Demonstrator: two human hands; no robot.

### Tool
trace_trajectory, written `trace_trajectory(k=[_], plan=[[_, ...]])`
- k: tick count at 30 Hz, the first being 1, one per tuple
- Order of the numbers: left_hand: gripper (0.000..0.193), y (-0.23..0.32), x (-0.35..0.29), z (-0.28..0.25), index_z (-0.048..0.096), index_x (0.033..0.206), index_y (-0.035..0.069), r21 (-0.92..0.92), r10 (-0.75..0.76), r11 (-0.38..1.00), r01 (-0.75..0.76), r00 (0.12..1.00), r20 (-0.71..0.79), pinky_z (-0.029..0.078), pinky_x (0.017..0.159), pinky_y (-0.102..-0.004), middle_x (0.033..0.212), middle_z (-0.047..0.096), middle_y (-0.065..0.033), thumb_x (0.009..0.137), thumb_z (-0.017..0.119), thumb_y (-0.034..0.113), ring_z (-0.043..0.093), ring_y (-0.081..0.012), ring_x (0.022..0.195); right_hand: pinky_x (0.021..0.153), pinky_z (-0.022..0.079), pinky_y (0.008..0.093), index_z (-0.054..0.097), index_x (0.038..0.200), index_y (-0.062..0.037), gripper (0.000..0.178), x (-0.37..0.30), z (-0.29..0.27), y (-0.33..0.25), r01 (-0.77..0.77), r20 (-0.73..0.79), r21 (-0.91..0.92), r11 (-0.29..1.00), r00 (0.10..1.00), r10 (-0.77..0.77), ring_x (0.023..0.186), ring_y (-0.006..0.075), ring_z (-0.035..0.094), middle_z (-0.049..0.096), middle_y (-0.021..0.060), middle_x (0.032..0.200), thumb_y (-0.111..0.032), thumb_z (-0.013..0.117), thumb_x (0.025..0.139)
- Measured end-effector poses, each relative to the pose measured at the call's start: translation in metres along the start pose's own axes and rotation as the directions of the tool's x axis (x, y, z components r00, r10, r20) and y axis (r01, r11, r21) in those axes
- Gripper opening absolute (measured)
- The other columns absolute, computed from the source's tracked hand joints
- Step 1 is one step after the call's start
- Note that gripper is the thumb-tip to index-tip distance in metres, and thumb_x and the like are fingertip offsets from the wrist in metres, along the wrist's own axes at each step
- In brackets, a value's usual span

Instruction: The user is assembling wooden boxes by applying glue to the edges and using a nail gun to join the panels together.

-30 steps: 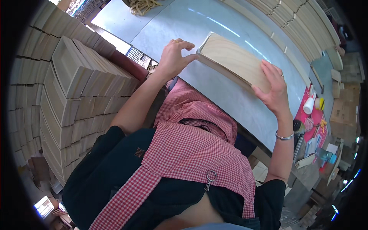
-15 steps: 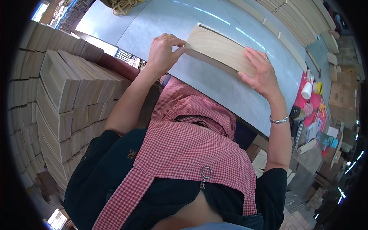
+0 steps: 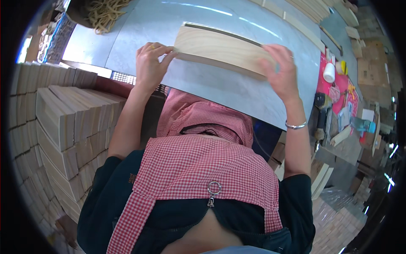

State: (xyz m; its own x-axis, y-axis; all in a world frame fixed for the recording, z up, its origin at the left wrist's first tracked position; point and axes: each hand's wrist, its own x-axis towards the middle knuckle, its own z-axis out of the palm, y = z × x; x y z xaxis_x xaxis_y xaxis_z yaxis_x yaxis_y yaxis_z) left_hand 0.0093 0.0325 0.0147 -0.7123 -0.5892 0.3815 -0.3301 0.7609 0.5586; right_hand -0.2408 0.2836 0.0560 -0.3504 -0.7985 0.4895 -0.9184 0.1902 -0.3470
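A long, shallow box of pale wood (image 3: 220, 47) lies slantwise on the grey tabletop, its grained face turned up toward me. A dark slot runs along its far edge. My left hand (image 3: 151, 63) pinches the box's left end between thumb and fingers. At the right end, my right hand (image 3: 281, 70) is smeared by motion, its thumb and fingers spread apart with a gap between them. Its fingertips overlap the end of the box; whether they press on it is hard to make out.
Stacked pale wooden pieces (image 3: 63, 114) rise high at my left. Rubber bands (image 3: 105, 15) spill from a container at the far left of the tabletop (image 3: 144, 25). On the right are a white bottle (image 3: 328, 73), a yellow roll (image 3: 341, 67) and a clear bottle with a blue cap (image 3: 363, 125).
My view has shifted, so the box and both hands sit further left in the picture. My right hand has loosened from its grip on the box's right end. The left hand keeps its pinch.
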Motion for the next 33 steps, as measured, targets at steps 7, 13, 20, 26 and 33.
trace_trajectory(k=[7, 13, 20, 26, 33], plan=[[0.018, -0.001, 0.003, -0.005, 0.079, 0.095, 0.003, 0.082, 0.005, 0.997, -0.009, 0.999, 0.046, 0.040, 0.098, -0.0368, 0.090, 0.073, -0.0055, 0.084, 0.077, 0.016, 0.062, -0.0195, 0.090, 0.062, 0.045, 0.0280, 0.070, 0.097, 0.0001, 0.013, -0.064, -0.021, 0.002, -0.402, -0.020, 0.029, 0.915, 0.915, 0.403, 0.065, 0.0165, 0.055, 0.065, 0.0047, 0.083, -0.003, 0.072, 0.085], [0.017, 0.004, 0.006, -0.008, 0.078, 0.094, 0.001, 0.073, -0.019, 0.997, 0.012, 0.995, 0.097, 0.041, 0.097, -0.0370, 0.089, 0.073, -0.0059, 0.083, 0.077, 0.014, 0.062, -0.0197, 0.088, 0.056, 0.043, 0.0308, 0.070, 0.089, -0.0013, 0.007, -0.070, -0.005, -0.001, -0.361, 0.005, -0.017, 0.933, 0.933, 0.361, 0.057, 0.0176, 0.051, 0.063, 0.0043, 0.077, -0.002, 0.071, 0.083], [0.015, 0.000, 0.002, -0.006, 0.077, 0.092, 0.000, 0.030, -0.022, 0.999, 0.020, 0.997, 0.070, 0.044, 0.095, -0.0363, 0.088, 0.073, -0.0062, 0.082, 0.077, 0.011, 0.062, -0.0202, 0.086, 0.053, 0.038, 0.0293, 0.070, 0.084, 0.0014, 0.002, -0.066, -0.007, 0.001, -0.345, 0.016, 0.026, 0.938, 0.939, 0.344, 0.055, 0.0154, 0.046, 0.060, 0.0038, 0.068, 0.000, 0.071, 0.082], [0.010, -0.002, 0.007, -0.004, 0.076, 0.088, 0.001, -0.072, 0.015, 0.997, -0.010, 0.997, 0.076, 0.046, 0.091, -0.0348, 0.087, 0.072, -0.0058, 0.081, 0.077, 0.008, 0.063, -0.0208, 0.084, 0.052, 0.037, 0.0294, 0.072, 0.081, 0.0013, 0.001, -0.065, -0.017, 0.005, -0.375, 0.076, 0.078, 0.924, 0.926, 0.369, 0.053, 0.0157, 0.045, 0.058, 0.0034, 0.063, 0.001, 0.073, 0.080], [0.009, -0.011, -0.004, -0.005, 0.073, 0.089, -0.002, -0.092, -0.013, 0.995, 0.023, 0.994, 0.108, 0.049, 0.081, -0.0324, 0.092, 0.069, -0.0079, 0.082, 0.076, 0.001, 0.062, -0.0211, 0.085, 0.057, 0.042, 0.0349, 0.072, 0.081, -0.0017, 0.004, -0.073, -0.010, 0.019, -0.322, 0.070, 0.148, 0.935, 0.946, 0.315, 0.057, 0.0223, 0.052, 0.063, 0.0060, 0.069, -0.005, 0.072, 0.079]])
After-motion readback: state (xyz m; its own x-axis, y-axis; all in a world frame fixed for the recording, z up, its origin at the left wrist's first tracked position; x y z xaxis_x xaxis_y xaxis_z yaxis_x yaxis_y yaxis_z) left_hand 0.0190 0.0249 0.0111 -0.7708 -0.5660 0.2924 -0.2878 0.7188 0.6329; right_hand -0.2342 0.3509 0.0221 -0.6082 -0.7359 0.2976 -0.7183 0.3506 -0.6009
